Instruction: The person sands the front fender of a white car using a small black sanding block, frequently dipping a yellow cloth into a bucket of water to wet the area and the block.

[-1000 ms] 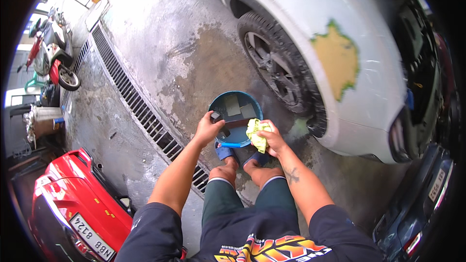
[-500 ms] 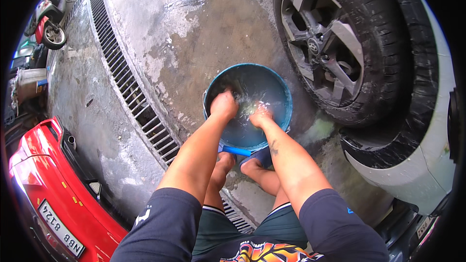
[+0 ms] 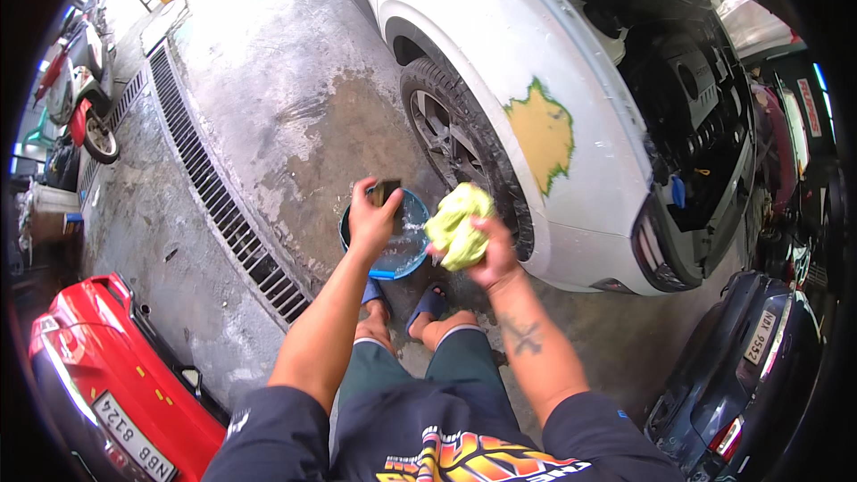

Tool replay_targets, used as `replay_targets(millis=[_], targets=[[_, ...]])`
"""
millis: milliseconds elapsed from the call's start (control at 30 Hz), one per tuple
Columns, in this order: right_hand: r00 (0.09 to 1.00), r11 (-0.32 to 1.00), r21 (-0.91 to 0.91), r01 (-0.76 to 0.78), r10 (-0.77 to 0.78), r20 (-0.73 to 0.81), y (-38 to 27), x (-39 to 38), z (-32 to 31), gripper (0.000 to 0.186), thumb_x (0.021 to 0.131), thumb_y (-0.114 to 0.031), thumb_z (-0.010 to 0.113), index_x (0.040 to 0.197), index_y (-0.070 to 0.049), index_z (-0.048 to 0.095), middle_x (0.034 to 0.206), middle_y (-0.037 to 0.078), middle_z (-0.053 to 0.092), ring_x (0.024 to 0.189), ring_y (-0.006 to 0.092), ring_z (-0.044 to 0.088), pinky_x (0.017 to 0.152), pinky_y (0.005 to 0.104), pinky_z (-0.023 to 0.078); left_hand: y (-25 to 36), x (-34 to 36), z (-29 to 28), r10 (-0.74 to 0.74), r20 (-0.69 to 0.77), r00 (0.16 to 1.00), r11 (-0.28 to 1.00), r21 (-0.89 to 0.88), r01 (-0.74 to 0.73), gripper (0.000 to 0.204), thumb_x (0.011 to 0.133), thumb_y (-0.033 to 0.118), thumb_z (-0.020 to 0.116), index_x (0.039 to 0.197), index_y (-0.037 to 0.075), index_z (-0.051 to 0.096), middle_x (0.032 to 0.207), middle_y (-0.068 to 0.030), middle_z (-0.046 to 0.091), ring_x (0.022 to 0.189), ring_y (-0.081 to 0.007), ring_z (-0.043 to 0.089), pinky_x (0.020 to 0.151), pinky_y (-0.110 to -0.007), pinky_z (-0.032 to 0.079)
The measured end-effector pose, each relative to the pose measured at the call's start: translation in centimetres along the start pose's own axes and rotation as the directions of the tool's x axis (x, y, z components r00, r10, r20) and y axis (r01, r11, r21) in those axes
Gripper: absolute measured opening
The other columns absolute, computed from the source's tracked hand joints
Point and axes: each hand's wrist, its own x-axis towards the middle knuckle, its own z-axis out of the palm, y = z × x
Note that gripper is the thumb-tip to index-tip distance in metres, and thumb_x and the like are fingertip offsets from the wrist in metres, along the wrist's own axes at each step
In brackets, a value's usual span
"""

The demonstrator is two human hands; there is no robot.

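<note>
A small dark block [image 3: 386, 194] is gripped in my left hand [image 3: 370, 219], held over the blue bucket [image 3: 380, 272] of water on the concrete. My right hand [image 3: 489, 253] has a wet, bunched yellow-green cloth [image 3: 459, 223] in its fingers, raised just right of the bucket, in front of the white car's front wheel [image 3: 439, 125]. On that car's fender, a tan patch [image 3: 539, 143] with a ragged green edge stands out from the white paint. My feet in blue slippers are below the bucket.
The white car [image 3: 589, 241] fills the right, with its engine bay [image 3: 683, 98] exposed. A red bumper [image 3: 116, 366] is at lower left, a dark bumper [image 3: 714, 375] at lower right. A metal drain grate [image 3: 223, 196] runs along the floor. Scooters [image 3: 94, 116] stand at upper left.
Half a second ago both hands were down in the bucket's water; now they are raised out of it with block and cloth, and more of the fender and engine bay shows.
</note>
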Motion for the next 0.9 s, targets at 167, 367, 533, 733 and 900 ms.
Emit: replay_targets(millis=[167,367,533,733,900], targets=[[0.814,-0.052,-0.940,0.337,-0.485,0.319,-19.9,0.0,11.4,0.052,0.086,-0.009,0.083,0.135,-0.007,0.068,0.122,0.016,0.076,0.109,0.0281,0.077,0.095,0.0400,0.063,15.8,0.4,8.0,0.298,0.052,0.953,0.952,-0.091,-0.292,0.058,0.096,0.018,0.088,0.143,0.004,0.055,0.112,-0.0151,0.080,0.098,-0.0182,0.076,0.082,-0.034,0.062],[0.638,-0.714,-0.488,0.501,-0.076,0.766,-30.2,2.8,21.6,0.039,0.082,-0.018,0.078,0.121,-0.013,0.072,0.113,0.018,0.072,0.112,0.0428,0.068,0.098,0.0505,0.057,21.5,4.0,16.3,0.501,-0.335,0.798,0.863,0.119,-0.491,0.047,0.095,0.020,0.084,0.137,0.003,0.071,0.127,-0.0193,0.078,0.113,-0.0308,0.077,0.099,-0.042,0.060],[0.494,-0.658,-0.388,0.646,-0.028,0.869,-32.7,5.1,14.8,0.052,0.081,-0.012,0.080,0.131,-0.015,0.067,0.121,0.019,0.067,0.112,0.0435,0.067,0.098,0.0524,0.056,18.0,-1.9,21.6,0.587,-0.401,0.703,0.810,0.294,-0.508,0.048,0.097,0.014,0.077,0.143,0.000,0.068,0.135,-0.0245,0.073,0.124,-0.0410,0.071,0.110,-0.049,0.055],[0.489,-0.619,-0.456,0.639,-0.131,0.863,-33.2,4.8,9.1,0.060,0.078,-0.003,0.080,0.134,-0.015,0.063,0.130,0.019,0.062,0.127,0.0445,0.056,0.109,0.0534,0.049,19.2,0.5,22.2,0.626,-0.434,0.648,0.779,0.303,-0.550,0.039,0.098,0.012,0.074,0.135,-0.001,0.073,0.131,-0.0234,0.075,0.122,-0.0393,0.072,0.105,-0.049,0.057],[0.530,-0.557,-0.520,0.647,-0.163,0.832,-31.8,5.2,9.7,0.062,0.078,-0.001,0.081,0.135,-0.015,0.062,0.132,0.020,0.060,0.129,0.0449,0.054,0.111,0.0542,0.048,24.3,8.7,16.2,0.426,-0.456,0.781,0.893,0.071,-0.445,0.028,0.104,0.019,0.074,0.127,0.004,0.078,0.104,-0.0136,0.083,0.088,-0.0313,0.080,0.087,-0.043,0.063]])
